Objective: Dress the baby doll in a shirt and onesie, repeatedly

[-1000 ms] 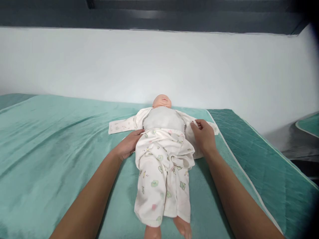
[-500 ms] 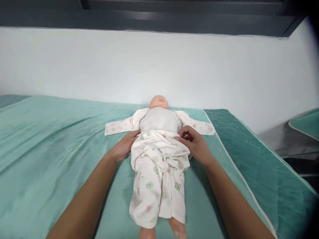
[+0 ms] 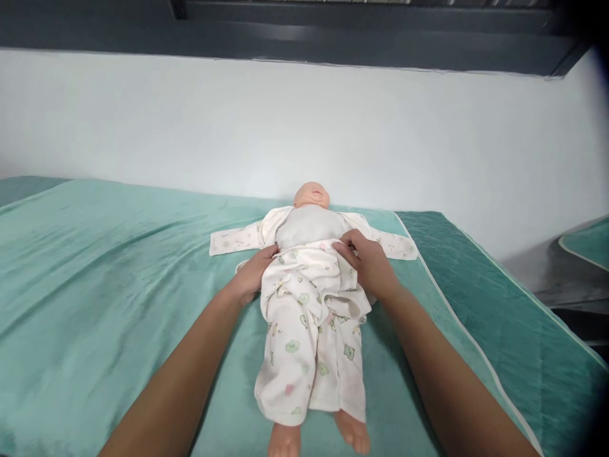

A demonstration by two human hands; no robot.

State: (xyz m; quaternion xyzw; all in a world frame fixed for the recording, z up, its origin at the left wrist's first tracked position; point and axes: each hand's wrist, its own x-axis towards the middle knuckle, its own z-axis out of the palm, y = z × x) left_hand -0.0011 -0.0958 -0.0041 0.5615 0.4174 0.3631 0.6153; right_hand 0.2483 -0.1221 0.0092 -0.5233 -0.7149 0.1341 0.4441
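Observation:
A baby doll (image 3: 311, 194) lies on its back, feet toward me, arms out to the sides in a printed white top (image 3: 236, 238). The top's front is spread open, baring a grey-white torso (image 3: 311, 227). White baby pants (image 3: 288, 355) with green and pink prints cover its legs, bunched at the hips. My right hand (image 3: 368, 260) pinches the waistband near the doll's waist between thumb and fingers. At the other side my left hand (image 3: 254, 273) grips the waistband's edge, its fingertips partly hidden by cloth. Both bare feet (image 3: 353, 433) stick out below the cuffs.
Green sheet (image 3: 118, 285) covers the bed, with wrinkles at left. A darker quilted mattress cover (image 3: 476, 279) shows at right beyond a pale edge. Behind the doll's head stands a white wall (image 3: 304, 120), and a dark metal bed frame (image 3: 333, 41) overhangs above.
The waistband has risen slightly up the doll's torso, with my right hand moving up along it. My left hand stays at its side. The view has shifted a little.

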